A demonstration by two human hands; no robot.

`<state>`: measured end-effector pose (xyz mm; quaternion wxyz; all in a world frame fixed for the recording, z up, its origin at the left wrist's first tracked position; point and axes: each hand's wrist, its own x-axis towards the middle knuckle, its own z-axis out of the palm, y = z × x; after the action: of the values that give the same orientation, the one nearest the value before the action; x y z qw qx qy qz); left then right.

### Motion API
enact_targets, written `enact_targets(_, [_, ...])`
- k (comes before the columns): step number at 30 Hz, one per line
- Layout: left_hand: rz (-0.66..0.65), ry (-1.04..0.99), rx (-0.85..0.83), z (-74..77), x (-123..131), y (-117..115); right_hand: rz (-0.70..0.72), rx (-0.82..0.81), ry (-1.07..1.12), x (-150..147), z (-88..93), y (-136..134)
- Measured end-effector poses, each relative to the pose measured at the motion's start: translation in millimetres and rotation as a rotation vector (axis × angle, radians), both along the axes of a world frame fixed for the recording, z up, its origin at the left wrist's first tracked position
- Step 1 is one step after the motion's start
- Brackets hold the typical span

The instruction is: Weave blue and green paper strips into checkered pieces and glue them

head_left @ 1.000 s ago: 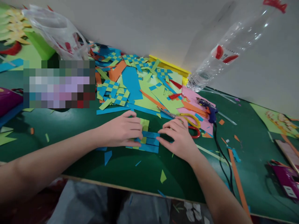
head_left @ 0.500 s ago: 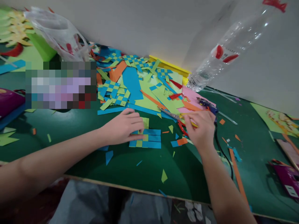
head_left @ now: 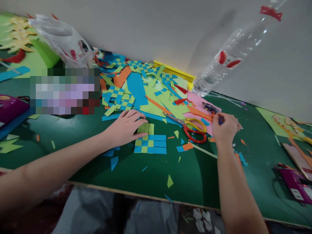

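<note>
A half-woven mat of blue and green paper strips [head_left: 159,144] lies flat near the table's front. My left hand [head_left: 130,125] rests at its upper left corner, fingers apart, thumb and fingertips touching the green strips. To the right, my right hand [head_left: 225,126] is closed around the handle of a blue glue gun [head_left: 221,120], which my fingers mostly cover. Scissors with red and yellow handles [head_left: 196,128] lie between my two hands, blades pointing left. A small blue and orange strip [head_left: 187,147] is just below them.
Woven pieces and cut paper [head_left: 136,84] pile up at the back. A clear plastic bottle [head_left: 229,58] leans in front of the wall, and a white plastic bag [head_left: 60,39] stands back left. A phone [head_left: 296,159] and a purple device [head_left: 296,185] lie right. Paper scraps dot the green table [head_left: 190,182].
My right hand has moved right from over the scissors' handles to the glue gun and closed on it. My left hand has shifted slightly up and left, uncovering more of the woven mat.
</note>
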<state>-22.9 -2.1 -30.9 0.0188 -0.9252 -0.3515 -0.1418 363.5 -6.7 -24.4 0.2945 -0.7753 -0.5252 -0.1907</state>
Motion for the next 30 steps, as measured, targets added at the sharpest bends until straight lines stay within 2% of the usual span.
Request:
enact_targets(6, [-0.023,-0.037,-0.008,0.8,0.6,0.3,-0.053,-0.035,0.037,17.1,-7.9,3.3])
enact_targets(19, [-0.071,-0.267,-0.077,6.9,2.0,1.2,-0.165,-0.217,0.013,26.4,-15.2,4.0])
enact_targets(30, [-0.075,-0.331,0.013,12.2,1.6,-2.0,-0.124,-0.242,0.036,34.3,-19.0,5.9])
